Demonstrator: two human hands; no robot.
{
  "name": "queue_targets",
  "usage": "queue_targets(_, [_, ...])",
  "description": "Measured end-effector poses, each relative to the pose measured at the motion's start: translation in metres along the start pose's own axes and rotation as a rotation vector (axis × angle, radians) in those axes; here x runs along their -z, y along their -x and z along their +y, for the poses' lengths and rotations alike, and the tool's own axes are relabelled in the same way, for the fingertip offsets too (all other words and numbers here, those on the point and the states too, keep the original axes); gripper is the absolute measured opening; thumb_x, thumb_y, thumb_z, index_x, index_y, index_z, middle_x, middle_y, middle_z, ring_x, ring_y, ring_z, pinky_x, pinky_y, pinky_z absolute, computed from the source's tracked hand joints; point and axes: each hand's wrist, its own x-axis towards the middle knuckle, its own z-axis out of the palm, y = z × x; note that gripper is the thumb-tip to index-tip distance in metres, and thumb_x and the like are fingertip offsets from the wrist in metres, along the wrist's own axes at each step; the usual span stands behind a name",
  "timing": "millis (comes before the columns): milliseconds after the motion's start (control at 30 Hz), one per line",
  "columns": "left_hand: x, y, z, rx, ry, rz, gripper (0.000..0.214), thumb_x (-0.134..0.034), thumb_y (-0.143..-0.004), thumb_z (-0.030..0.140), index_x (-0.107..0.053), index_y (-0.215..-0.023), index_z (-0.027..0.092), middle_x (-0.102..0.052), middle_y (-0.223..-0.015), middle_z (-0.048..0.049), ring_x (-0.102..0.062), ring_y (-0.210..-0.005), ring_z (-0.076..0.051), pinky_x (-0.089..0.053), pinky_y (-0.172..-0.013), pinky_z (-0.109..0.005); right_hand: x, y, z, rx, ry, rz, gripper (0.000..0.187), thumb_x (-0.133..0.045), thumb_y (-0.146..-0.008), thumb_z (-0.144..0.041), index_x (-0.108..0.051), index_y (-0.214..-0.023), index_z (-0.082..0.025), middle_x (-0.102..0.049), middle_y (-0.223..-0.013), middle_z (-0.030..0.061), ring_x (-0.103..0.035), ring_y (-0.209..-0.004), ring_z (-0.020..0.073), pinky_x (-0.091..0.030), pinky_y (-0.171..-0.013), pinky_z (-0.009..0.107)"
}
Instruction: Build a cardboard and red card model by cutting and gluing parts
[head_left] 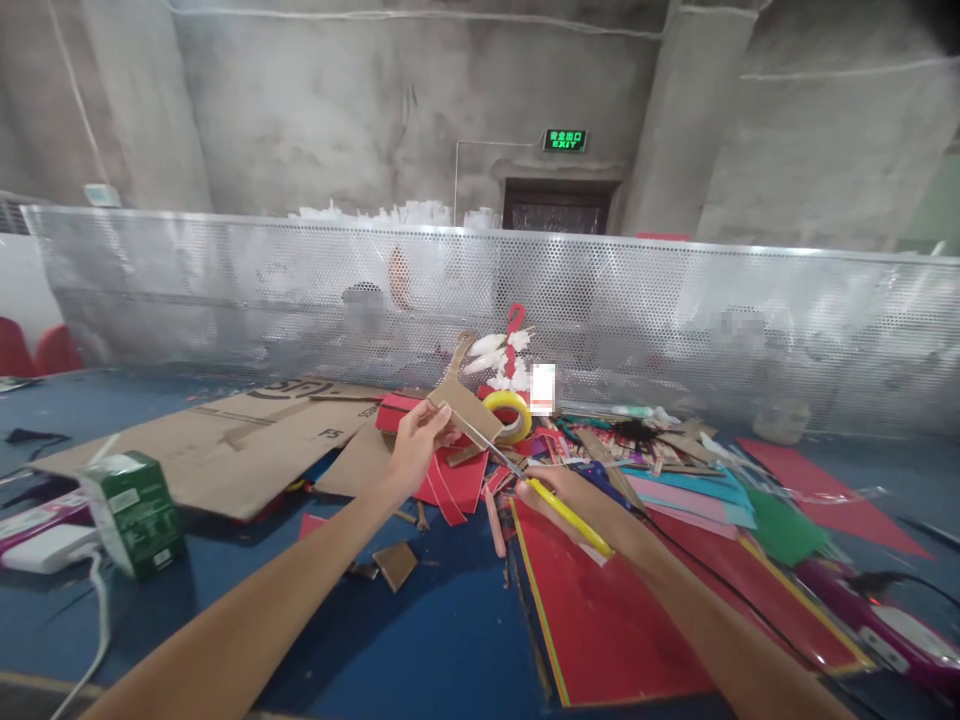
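My left hand [417,447] is closed on a small brown cardboard piece [466,405], holding it up above the blue table [420,640]. My right hand [576,497] grips yellow-handled scissors [551,495]. Their blades reach up and left to the lower edge of the cardboard piece. A roll of yellow tape [510,412] lies just behind the cardboard. Red paper scraps [454,480] lie under my hands.
A large flattened cardboard sheet [217,445] lies at left, with a green box [135,512] and a white cable near the left edge. Red sheets [607,610] and a pile of coloured paper [690,490] sit at right. A perforated metal screen [675,310] borders the table's far side.
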Motion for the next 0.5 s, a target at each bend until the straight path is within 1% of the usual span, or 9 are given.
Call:
queue_targets(200, [-0.0004, 0.0007, 0.0012, -0.005, 0.009, 0.007, 0.034, -0.084, -0.068, 0.04, -0.064, -0.079, 0.015, -0.067, -0.074, 0.0003, -0.064, -0.066, -0.011, -0.057, -0.064, -0.023, -0.0072, -0.0024, 0.0027, -0.054, 0.068, 0.062, 0.05, -0.041, -0.096, -0.059, -0.051, -0.069, -0.018, -0.054, -0.065, 0.0, -0.05, -0.063, 0.0152, -0.031, -0.058, 0.028])
queue_targets(367, [0.0018, -0.0005, -0.001, 0.007, 0.014, 0.007, 0.034, -0.085, -0.067, 0.039, -0.062, -0.076, 0.015, -0.067, -0.073, 0.0001, -0.063, -0.065, -0.011, -0.057, -0.064, -0.023, -0.0091, -0.002, 0.0012, -0.058, 0.051, 0.074, 0.05, -0.041, -0.096, -0.058, -0.054, -0.068, -0.018, -0.053, -0.064, -0.0006, -0.047, -0.061, 0.0142, -0.03, -0.059, 0.028])
queue_targets(500, [0.0043, -0.0023, -0.0029, 0.027, 0.017, 0.008, 0.035, -0.085, -0.066, 0.039, -0.064, -0.079, 0.015, -0.067, -0.072, 0.0001, -0.063, -0.064, -0.011, -0.057, -0.063, -0.023, -0.0072, -0.0019, 0.0009, -0.029, 0.043, 0.069, 0.051, -0.042, -0.096, -0.058, -0.053, -0.067, -0.018, -0.05, -0.062, -0.0013, -0.045, -0.061, 0.0135, -0.029, -0.058, 0.027])
